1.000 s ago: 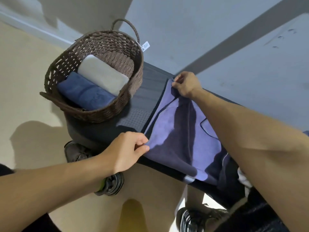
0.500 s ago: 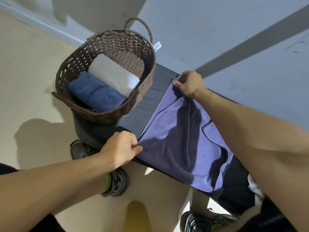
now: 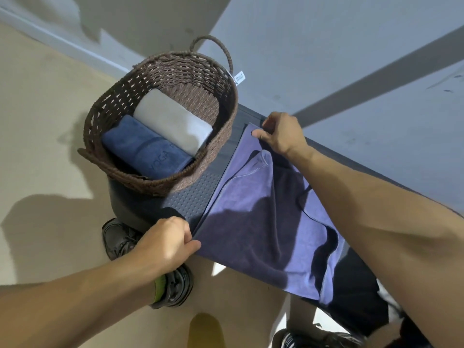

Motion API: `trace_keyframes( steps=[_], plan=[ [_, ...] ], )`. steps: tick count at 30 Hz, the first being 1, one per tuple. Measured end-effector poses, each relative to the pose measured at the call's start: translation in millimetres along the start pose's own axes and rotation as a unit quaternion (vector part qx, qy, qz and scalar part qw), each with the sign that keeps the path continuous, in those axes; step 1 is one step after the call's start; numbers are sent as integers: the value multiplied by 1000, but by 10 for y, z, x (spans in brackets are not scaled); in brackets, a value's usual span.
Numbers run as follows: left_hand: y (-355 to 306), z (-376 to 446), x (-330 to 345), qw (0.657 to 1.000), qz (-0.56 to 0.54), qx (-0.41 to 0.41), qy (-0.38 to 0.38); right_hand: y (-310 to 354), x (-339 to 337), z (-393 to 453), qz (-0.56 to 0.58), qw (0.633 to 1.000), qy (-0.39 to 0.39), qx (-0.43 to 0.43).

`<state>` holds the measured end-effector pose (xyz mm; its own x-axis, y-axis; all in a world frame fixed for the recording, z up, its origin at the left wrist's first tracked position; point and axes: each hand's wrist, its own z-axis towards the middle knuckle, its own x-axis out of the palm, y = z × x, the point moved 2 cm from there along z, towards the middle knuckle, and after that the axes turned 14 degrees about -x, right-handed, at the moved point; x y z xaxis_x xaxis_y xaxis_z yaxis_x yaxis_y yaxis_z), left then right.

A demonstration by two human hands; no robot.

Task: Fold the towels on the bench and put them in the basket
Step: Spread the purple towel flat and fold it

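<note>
On the dark bench [image 3: 198, 202], right of the brown wicker basket [image 3: 221, 136], a purple towel [image 3: 256, 222] lies spread, partly doubled over itself. Left hand [image 3: 165, 243] has its grip pinched on the towel's near corner at the bench edge; right hand [image 3: 282, 134] has its grip pinched on the far corner, beside the basket. Inside the basket: 2 folded towels touching, a blue towel [image 3: 143, 146] and a white towel [image 3: 173, 121]. Below the bench, 1 black shoe [image 3: 118, 237] on the floor.
</note>
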<state>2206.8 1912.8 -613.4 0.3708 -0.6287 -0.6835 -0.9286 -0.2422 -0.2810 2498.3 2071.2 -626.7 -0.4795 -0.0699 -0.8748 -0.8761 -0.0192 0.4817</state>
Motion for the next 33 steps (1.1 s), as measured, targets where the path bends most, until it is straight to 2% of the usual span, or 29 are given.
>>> trace_keyframes(
  steps=[2,4,6,8,10,11,13,15,19,24,27,33],
  plan=[
    [32,33,9,999,-30,-20,14,20,-50,-40,31,996,-78,11],
    [53,59,11,998,-49,-34,32,89,-148,-89,96,992,-86,-2],
    [67,86,21,996,-57,-39,55,115,-234,-165,185,982,31,-21],
    [73,112,18,994,-60,-48,72,148,-303,-306,199,964,171,-53],
    [94,113,26,989,-79,-68,102,203,-274,-408,94,953,264,-119],
    [94,122,26,987,-88,-74,113,223,-247,-430,29,948,276,-156],
    [86,145,20,985,-94,-80,122,252,-226,-431,-21,945,260,-197],
    [72,158,9,985,-92,-82,123,249,-264,-377,-6,952,233,-198],
    [70,156,8,983,-95,-82,137,178,-271,-142,40,985,143,-93],
    [85,130,20,981,-142,-60,121,133,-47,30,0,991,136,-2],
    [67,121,-13,985,-146,-23,88,125,68,90,-49,991,120,16],
    [48,79,-110,995,-70,65,17,130,110,156,-91,989,114,17]
  ],
)
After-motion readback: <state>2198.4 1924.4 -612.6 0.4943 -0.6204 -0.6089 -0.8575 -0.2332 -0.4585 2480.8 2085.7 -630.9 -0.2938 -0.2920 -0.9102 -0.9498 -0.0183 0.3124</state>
